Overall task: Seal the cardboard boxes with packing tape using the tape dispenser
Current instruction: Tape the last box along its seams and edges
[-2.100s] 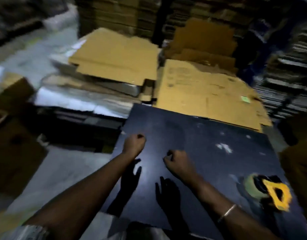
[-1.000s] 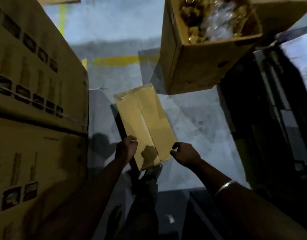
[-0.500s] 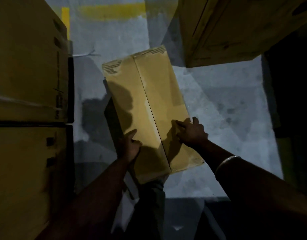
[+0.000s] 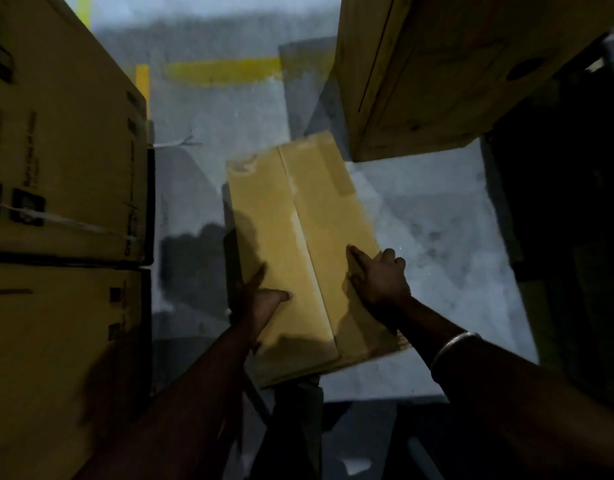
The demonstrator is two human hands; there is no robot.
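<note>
Since half a second ago the flat tan cardboard box (image 4: 298,251) sits a little further from the camera, its far end now close under the corner of the large brown carton (image 4: 437,74) at upper right. The left hand's thumb, which stood off the panel before, now lies across it, and the right hand has slid out toward the box's right edge.

In the head view, the only one, the box is held above the grey concrete floor (image 4: 437,237), long axis running away from the person, tilted a little to the right. A seam runs down its upper face, and a strip of what looks like old tape lies near its far right corner. The left hand (image 4: 260,303) grips the left edge, thumb on top; its fingers are hidden below. The right hand (image 4: 378,275) presses on the right half, forefinger stretched along the face, the other fingers bent at the edge; whether they wrap round it I cannot tell. A metal bangle (image 4: 451,348) circles the right wrist. Stacked printed brown cartons (image 4: 63,161) stand at left, and a yellow painted line (image 4: 222,69) crosses the floor beyond.

The step in hand looks like fetching and carrying a folded box, before any taping. No tape dispenser shows here. The next move probably calls for setting the box on a work surface, opening it square and closing the flaps along the seam, keeping both edges held so it does not sag.
</note>
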